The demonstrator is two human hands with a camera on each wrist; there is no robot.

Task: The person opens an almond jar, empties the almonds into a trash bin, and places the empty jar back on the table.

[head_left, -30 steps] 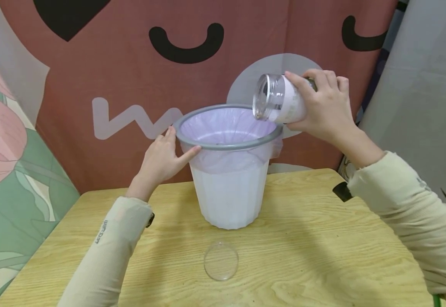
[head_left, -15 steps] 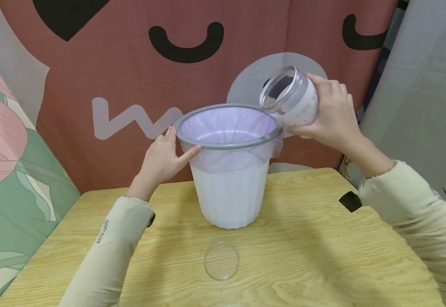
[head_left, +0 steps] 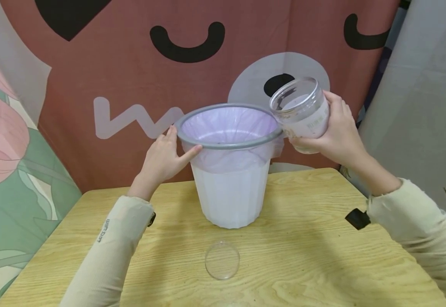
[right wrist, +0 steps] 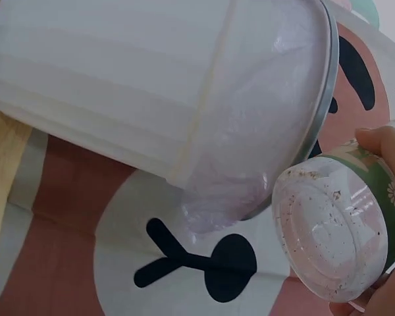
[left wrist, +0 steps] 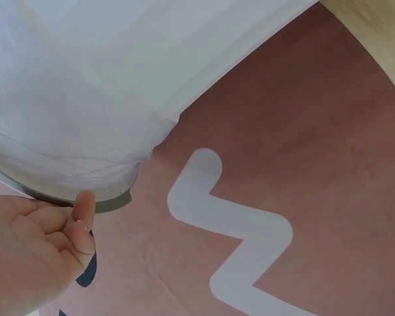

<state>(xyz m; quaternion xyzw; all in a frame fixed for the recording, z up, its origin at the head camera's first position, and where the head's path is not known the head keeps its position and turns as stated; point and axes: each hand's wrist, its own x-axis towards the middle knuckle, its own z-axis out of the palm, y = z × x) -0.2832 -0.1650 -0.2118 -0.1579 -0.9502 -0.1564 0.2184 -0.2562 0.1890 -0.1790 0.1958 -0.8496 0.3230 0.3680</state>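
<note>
My right hand (head_left: 342, 134) grips a clear glass jar (head_left: 309, 121) with a pale label, beside the right rim of a white trash bin (head_left: 230, 200). The jar is tilted, its open mouth facing up and left. Dark specks cling to its bottom (right wrist: 329, 230) in the right wrist view. A thin purple trash bag (head_left: 228, 121) lines the bin, folded over the outside under a grey rim ring (head_left: 230, 146). With thumb and fingers spread, my left hand (head_left: 161, 157) rests against the ring's left side. Much of the bin's inside is hidden.
A clear round lid (head_left: 222, 260) lies on the wooden table (head_left: 303, 256) in front of the bin. A printed pink curtain (head_left: 130, 81) hangs close behind, and a grey curtain (head_left: 430, 106) stands at the right.
My right hand has moved right and slightly down with the jar, turning its mouth from sideways over the bin toward upward beside the rim. The left hand and bin stay put.
</note>
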